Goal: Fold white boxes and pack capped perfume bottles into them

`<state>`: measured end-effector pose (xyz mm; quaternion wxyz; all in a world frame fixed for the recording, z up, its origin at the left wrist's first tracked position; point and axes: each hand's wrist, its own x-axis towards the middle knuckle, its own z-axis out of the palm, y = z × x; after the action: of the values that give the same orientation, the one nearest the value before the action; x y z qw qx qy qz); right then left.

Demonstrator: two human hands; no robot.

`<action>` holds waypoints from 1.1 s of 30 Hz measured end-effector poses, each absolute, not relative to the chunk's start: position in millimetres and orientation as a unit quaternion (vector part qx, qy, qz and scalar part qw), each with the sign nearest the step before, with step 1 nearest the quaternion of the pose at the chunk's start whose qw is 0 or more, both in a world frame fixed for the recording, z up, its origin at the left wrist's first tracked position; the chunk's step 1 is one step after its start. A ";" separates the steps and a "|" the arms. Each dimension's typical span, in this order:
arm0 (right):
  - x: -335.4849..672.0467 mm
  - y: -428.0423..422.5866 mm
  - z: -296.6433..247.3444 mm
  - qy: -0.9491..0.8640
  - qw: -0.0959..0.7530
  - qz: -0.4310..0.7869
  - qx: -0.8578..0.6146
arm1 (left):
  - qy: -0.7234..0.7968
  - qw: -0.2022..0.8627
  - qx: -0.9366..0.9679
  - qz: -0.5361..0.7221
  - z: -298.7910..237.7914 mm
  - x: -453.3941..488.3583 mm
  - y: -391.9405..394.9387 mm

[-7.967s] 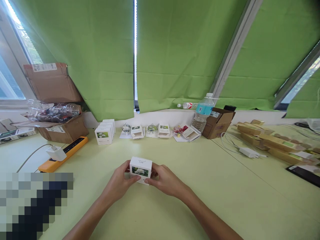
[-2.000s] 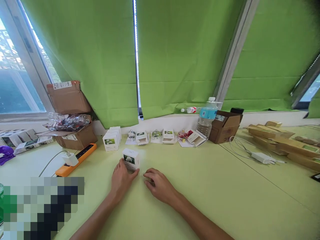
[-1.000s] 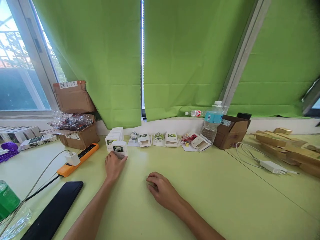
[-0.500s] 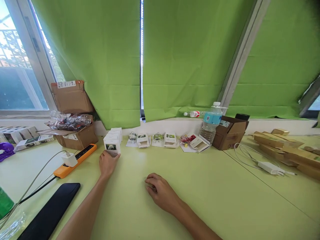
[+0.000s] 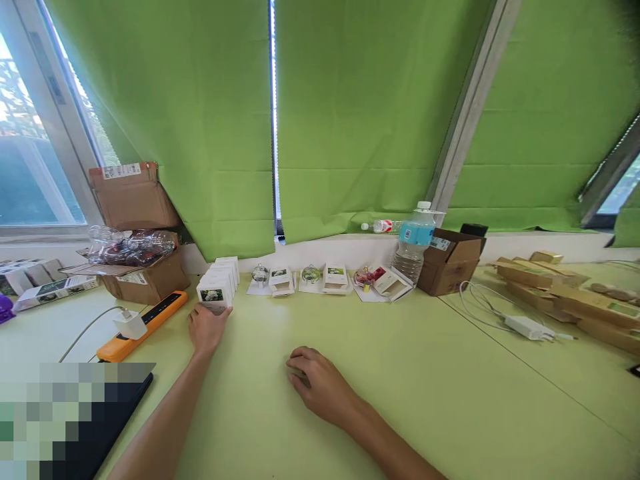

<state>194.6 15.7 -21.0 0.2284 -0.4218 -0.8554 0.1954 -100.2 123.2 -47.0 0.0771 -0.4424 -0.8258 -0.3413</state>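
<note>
My left hand (image 5: pixel 207 328) reaches to the near end of a row of white boxes (image 5: pixel 226 273). Its thumb and fingers are closed around the lower part of the front box (image 5: pixel 214 296), which bears a picture of a white flower. My right hand (image 5: pixel 320 383) rests on the table with its fingers loosely curled and nothing visible in them. Beyond the hands, a clear glass ornament (image 5: pixel 260 273), a greenish one (image 5: pixel 311 274) and a red one (image 5: pixel 363 277) lie on white paper, each beside a small opened white box (image 5: pixel 335 278).
An orange power strip (image 5: pixel 150 325) with a white plug lies left of my left arm. Cardboard boxes (image 5: pixel 155 280) (image 5: pixel 447 267) stand at the back, with a large water bottle (image 5: pixel 414 243) beside the right one. A white adapter (image 5: pixel 530 327) and brown cartons (image 5: pixel 555 287) lie right. Blurring hides the lower left.
The view has turned slightly right, so everything sits a little further left. My left hand keeps its grip on the front box, and my right hand stays curled in place.
</note>
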 end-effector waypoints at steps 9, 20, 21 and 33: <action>194.1 14.7 -23.7 -0.857 0.237 0.184 -0.418 | -0.816 0.081 -0.438 -0.370 -45.0 -99.7 119.5; 202.0 25.9 -24.9 -0.850 0.250 0.162 -0.435 | -0.765 0.121 -0.438 -0.457 -38.4 -87.3 101.0; 204.2 28.4 -25.1 -0.848 0.249 0.159 -0.441 | -0.759 0.128 -0.430 -0.472 -38.5 -88.1 99.6; 243.1 70.1 -28.8 -0.744 0.222 0.074 -0.626 | -0.697 0.117 -0.536 -0.462 -34.4 -76.5 72.4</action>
<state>243.1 70.1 -28.8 0.2217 -0.6259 -0.7441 0.0743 -76.5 72.4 -34.4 0.1171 -0.5361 -0.6966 -0.4621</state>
